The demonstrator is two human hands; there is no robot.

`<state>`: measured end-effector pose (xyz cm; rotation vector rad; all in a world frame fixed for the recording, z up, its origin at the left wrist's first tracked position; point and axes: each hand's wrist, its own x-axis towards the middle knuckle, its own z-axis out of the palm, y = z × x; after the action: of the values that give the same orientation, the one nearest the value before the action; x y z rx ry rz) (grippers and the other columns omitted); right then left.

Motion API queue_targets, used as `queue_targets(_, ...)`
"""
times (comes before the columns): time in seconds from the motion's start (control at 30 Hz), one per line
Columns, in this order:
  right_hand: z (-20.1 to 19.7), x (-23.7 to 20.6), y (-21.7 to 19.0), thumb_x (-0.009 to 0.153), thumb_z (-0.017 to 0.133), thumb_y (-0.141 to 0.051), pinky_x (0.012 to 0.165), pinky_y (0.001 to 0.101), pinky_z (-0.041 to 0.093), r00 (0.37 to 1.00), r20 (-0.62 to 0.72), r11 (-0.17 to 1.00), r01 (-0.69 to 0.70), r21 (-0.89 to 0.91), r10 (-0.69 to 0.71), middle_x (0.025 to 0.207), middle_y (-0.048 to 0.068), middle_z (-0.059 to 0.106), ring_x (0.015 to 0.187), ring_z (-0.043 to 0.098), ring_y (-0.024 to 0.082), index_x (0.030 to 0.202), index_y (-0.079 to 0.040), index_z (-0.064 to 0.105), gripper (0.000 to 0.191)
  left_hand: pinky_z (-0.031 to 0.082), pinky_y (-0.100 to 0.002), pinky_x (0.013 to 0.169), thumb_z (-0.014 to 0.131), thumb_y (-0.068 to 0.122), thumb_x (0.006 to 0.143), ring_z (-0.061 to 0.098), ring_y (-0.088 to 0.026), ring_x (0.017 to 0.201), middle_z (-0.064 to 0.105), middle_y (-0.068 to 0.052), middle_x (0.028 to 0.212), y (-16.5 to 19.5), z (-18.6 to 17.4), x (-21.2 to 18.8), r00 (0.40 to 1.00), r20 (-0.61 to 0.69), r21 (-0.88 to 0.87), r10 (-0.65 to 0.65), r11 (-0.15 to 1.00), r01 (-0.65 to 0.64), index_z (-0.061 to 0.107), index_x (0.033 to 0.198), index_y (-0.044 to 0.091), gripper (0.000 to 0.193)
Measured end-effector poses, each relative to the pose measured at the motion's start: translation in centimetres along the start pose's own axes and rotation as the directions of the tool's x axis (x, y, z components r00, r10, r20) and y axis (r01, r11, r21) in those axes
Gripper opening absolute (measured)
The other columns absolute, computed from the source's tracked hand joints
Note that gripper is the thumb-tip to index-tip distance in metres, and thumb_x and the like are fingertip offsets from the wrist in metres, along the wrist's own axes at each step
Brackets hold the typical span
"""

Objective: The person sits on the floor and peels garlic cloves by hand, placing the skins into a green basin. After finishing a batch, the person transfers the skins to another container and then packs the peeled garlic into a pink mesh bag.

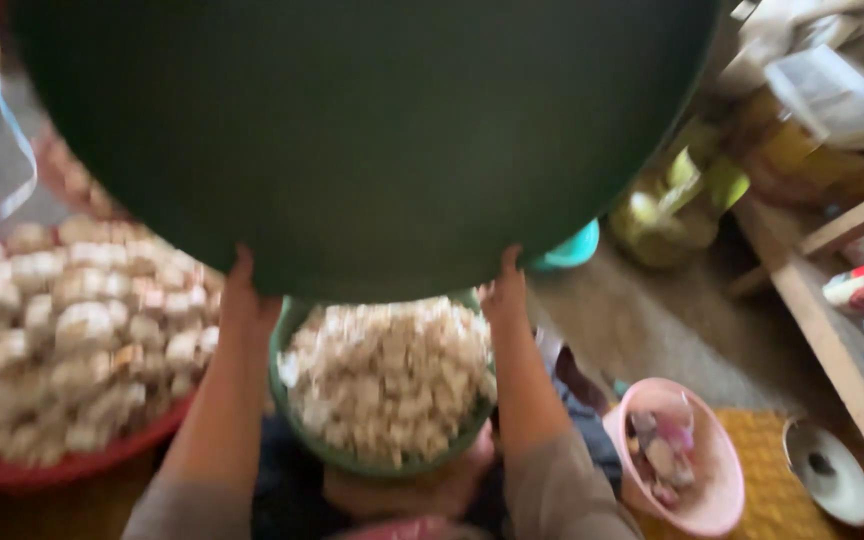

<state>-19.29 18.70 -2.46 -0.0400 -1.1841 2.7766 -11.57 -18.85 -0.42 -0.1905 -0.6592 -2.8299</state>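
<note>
Fingers (242, 270) of both hands grasp a dark green basin (362, 140) by its rim.
Below: 1 green bowl (297, 420) of pale cubes.

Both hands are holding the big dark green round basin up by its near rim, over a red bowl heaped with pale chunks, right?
Not quite: the bowl under the big dark green round basin is green, not red; the head view shows it. The red one is the wide tray off to the left. The rest holds: the left hand and right hand grip the basin's near rim above the heaped pale chunks.
</note>
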Motion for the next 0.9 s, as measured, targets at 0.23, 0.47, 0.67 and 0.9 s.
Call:
queue_targets(0.23, -1.7, -1.1, -1.9, 0.095, 0.065, -0.018, 0.099, 0.0489, 0.054, 0.989, 0.148, 1.0, 0.004, 0.012, -0.006, 0.132, 0.013, 0.063, 0.119, 0.064, 0.032, 0.139, -0.005, 0.053, 0.048, 0.033, -0.048, 0.127, 0.052, 0.046, 0.104, 0.044, -0.029, 0.148, 0.045, -0.008, 0.162, 0.9, 2.3, 1.1, 1.0, 0.012, 0.034, -0.003, 0.999, 0.003, 0.038, 0.156, 0.008, 0.066)
queue_targets(0.47, -5.4, -3.9, -4.1, 0.087, 0.061, -0.012, 0.09, 0.0464, 0.058, 0.986, -0.166, 0.98, 0.013, 0.2, 0.021, 0.11, 0.016, 0.067, 0.1, 0.068, 0.034, 0.124, 0.003, 0.057, 0.04, 0.031, -0.041, 0.127, 0.051, 0.063, 0.099, 0.037, -0.028, 0.156, 0.042, -0.009, 0.168, -1.4, 1.5, -2.0, 0.966, 0.238, 0.195, 0.096, 0.97, -0.144, 0.034, 0.162, 0.01, 0.084)
queue_targets(0.67, -12.5, -11.9, -9.1, 0.081, 0.062, -0.012, 0.097, 0.048, 0.057, 0.921, -0.387, 0.993, 0.079, 0.084, -0.04, 0.115, 0.016, 0.065, 0.107, 0.066, 0.034, 0.122, 0.0, 0.06, 0.043, 0.005, -0.068, 0.123, 0.059, 0.061, 0.09, 0.011, -0.042, 0.162, 0.029, -0.005, 0.171, -6.6, -0.2, -7.8, 0.931, 0.346, 0.924, -0.114, -0.134, -0.359, 0.043, 0.157, 0.026, 0.078)
queue_targets(0.9, -20.2, -17.2, -15.6, 0.08, 0.061, -0.018, 0.09, 0.0553, 0.057, 0.742, -0.669, 0.997, 0.07, 0.04, -0.025, 0.124, 0.012, 0.063, 0.111, 0.065, 0.035, 0.132, -0.011, 0.055, 0.053, -0.002, -0.073, 0.114, 0.063, 0.08, 0.072, 0.003, -0.043, 0.151, 0.006, -0.011, 0.173, -11.1, 0.8, -9.8, 0.862, 0.023, 0.792, -0.507, -0.516, -0.325, 0.033, 0.161, 0.039, 0.103)
